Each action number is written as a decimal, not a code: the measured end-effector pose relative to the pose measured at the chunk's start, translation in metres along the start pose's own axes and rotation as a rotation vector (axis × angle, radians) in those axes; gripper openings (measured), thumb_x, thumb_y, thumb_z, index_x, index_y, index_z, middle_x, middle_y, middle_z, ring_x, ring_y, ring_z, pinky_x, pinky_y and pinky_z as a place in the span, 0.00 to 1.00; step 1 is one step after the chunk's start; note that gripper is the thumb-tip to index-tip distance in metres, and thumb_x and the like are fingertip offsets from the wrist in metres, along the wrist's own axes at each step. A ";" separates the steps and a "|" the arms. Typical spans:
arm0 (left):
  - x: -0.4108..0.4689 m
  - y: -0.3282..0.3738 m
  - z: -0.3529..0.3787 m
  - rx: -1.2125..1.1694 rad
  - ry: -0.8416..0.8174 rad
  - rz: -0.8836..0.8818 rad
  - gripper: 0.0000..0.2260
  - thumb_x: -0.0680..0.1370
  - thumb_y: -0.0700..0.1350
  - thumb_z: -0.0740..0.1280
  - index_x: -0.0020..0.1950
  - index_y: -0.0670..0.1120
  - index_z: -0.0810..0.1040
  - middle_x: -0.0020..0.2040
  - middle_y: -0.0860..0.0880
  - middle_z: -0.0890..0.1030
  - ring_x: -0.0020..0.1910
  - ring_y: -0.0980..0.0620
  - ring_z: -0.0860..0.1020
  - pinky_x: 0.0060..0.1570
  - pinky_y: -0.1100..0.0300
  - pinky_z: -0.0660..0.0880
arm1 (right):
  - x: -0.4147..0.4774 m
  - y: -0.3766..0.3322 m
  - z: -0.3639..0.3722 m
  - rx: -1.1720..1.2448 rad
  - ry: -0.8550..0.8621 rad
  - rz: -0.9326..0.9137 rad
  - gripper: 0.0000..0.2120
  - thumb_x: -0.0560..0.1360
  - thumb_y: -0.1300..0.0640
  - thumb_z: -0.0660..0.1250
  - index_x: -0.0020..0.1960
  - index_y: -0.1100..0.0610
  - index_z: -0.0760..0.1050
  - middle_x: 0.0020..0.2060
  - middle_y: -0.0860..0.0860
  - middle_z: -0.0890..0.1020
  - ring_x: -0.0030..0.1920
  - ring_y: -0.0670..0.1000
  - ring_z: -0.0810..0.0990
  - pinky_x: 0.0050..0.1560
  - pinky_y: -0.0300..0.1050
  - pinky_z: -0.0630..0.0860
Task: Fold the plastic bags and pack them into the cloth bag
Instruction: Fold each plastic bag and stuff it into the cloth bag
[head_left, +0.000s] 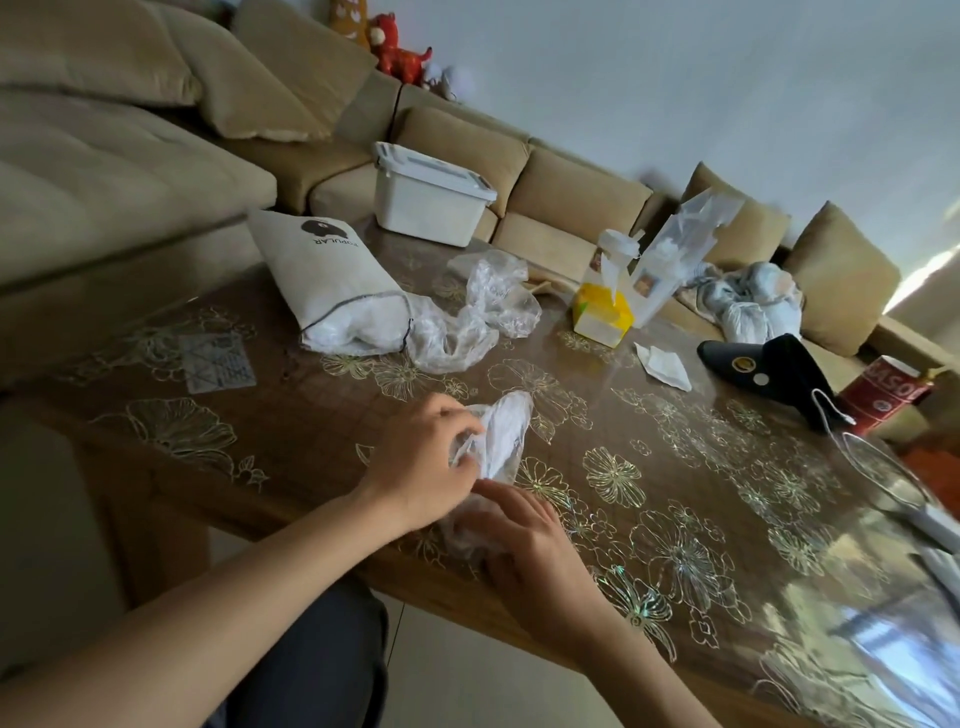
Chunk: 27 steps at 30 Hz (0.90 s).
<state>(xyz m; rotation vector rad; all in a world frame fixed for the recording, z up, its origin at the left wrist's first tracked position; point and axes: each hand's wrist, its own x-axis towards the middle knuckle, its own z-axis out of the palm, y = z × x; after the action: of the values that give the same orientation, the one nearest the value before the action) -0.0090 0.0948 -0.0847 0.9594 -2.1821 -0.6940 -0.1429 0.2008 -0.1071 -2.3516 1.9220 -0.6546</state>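
A crumpled clear plastic bag (501, 441) lies near the table's front edge. My left hand (421, 467) pinches its upper part with curled fingers. My right hand (524, 551) grips the bag's lower end against the table. Farther back lies the white cloth bag (322, 265) with a dark logo, its mouth toward me and white plastic showing inside. Another loose clear plastic bag (478, 317) sprawls just right of that mouth. More bundled bags (753, 301) sit on the sofa at the right.
The table (322, 415) has a glossy brown floral cover. On it: a white lidded bin (428, 195), a yellow tissue box (602, 312), a folded tissue (665, 366), a black device (774, 369) with a cable, a red can (883, 395). A beige sofa surrounds it.
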 end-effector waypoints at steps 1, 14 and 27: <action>0.003 0.001 0.005 -0.012 0.036 -0.058 0.14 0.75 0.46 0.67 0.60 0.48 0.75 0.56 0.50 0.75 0.57 0.51 0.73 0.59 0.56 0.70 | -0.001 -0.001 0.001 -0.008 0.015 -0.009 0.19 0.68 0.58 0.57 0.55 0.48 0.77 0.64 0.51 0.75 0.61 0.55 0.74 0.59 0.46 0.68; 0.026 0.000 0.024 0.160 0.034 -0.038 0.19 0.76 0.60 0.63 0.52 0.45 0.78 0.52 0.48 0.76 0.51 0.50 0.74 0.55 0.55 0.70 | 0.000 0.001 0.000 -0.032 0.084 -0.099 0.15 0.70 0.61 0.61 0.54 0.55 0.77 0.56 0.50 0.79 0.58 0.49 0.73 0.59 0.40 0.67; 0.033 -0.016 0.010 0.395 0.149 0.182 0.12 0.74 0.35 0.69 0.56 0.41 0.77 0.56 0.44 0.78 0.56 0.46 0.74 0.55 0.56 0.70 | -0.006 0.004 0.004 -0.013 0.074 -0.065 0.12 0.73 0.59 0.62 0.55 0.54 0.78 0.53 0.48 0.79 0.53 0.49 0.75 0.55 0.43 0.69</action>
<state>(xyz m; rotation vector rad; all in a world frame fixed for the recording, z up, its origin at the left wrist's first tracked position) -0.0271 0.0617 -0.0905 0.9525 -2.2786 -0.1014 -0.1464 0.2045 -0.1134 -2.4407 1.8912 -0.7460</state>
